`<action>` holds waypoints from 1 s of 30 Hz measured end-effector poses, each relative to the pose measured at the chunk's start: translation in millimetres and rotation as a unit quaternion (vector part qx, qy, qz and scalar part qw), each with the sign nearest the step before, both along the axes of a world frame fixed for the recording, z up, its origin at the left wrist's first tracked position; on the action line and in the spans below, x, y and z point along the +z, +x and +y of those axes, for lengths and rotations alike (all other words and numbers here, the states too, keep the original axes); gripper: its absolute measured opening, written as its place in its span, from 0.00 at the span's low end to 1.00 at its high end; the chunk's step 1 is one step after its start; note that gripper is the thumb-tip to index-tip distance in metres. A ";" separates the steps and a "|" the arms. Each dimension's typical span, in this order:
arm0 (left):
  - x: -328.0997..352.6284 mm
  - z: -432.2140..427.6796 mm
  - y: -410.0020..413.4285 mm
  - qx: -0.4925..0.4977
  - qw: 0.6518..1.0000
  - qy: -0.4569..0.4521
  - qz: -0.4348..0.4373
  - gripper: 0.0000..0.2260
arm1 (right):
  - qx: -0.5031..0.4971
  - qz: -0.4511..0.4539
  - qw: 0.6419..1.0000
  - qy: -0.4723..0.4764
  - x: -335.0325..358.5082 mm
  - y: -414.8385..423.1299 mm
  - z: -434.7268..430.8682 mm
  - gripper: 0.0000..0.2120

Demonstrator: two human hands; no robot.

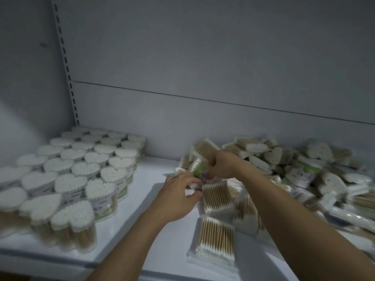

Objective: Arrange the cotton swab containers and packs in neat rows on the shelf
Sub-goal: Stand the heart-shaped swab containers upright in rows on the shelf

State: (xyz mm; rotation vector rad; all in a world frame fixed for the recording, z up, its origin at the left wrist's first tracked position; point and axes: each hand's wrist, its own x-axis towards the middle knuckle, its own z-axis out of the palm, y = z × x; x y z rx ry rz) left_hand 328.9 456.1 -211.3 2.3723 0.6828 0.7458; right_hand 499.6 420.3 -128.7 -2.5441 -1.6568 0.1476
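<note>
Heart-shaped clear cotton swab containers (81,173) stand upright in neat diagonal rows on the left of the white shelf (154,230). A loose heap of flat swab packs (304,175) and tipped heart containers covers the right side. My right hand (223,163) grips a swab pack with a green label (199,168) at the heap's left edge. My left hand (180,191) has its fingers curled round the edge of a flat pack of wooden-stick swabs (218,196). Another flat pack (215,242) lies near the shelf's front edge.
The grey back panel (203,118) rises close behind the goods. A slotted upright rail (67,63) runs down the back left corner. A bare strip of shelf lies between the container rows and the heap.
</note>
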 end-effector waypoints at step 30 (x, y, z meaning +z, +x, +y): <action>-10.7 42.9 -5.6 0.261 0.941 -0.069 -0.206 0.20 | 0.261 0.148 0.944 0.140 11.6 -46.1 65.9 0.10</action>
